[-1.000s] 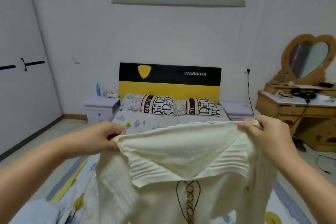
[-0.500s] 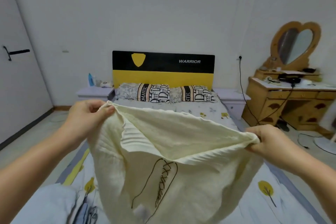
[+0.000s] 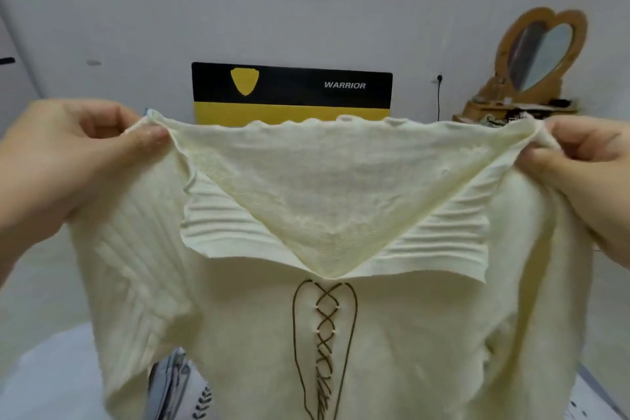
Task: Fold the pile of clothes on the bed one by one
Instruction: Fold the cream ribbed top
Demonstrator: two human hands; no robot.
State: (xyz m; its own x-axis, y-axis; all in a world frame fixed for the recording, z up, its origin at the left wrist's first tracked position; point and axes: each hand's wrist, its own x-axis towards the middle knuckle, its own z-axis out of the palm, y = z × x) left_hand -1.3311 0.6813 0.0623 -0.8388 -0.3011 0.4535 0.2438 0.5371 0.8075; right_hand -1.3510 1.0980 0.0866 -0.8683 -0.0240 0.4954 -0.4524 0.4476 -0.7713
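Note:
A cream knit top (image 3: 392, 334) with a wide ribbed collar and brown criss-cross lacing down its front hangs spread out in front of me. My left hand (image 3: 75, 160) pinches its left shoulder edge. My right hand (image 3: 579, 160) pinches the right shoulder edge at the same height. The top is stretched taut between both hands and hides most of the bed. Other clothes (image 3: 170, 382) of the pile show at the lower left, under the hanging top.
The black and yellow headboard (image 3: 293, 89) stands against the far wall behind the top. A wooden dressing table with a heart-shaped mirror (image 3: 542, 54) is at the right. A pale blue garment (image 3: 44, 382) lies at the lower left.
Both hands have lifted the top higher and levelled it, pulling it taut. It now covers the pillows and most of the bed. The view has tilted up and closer.

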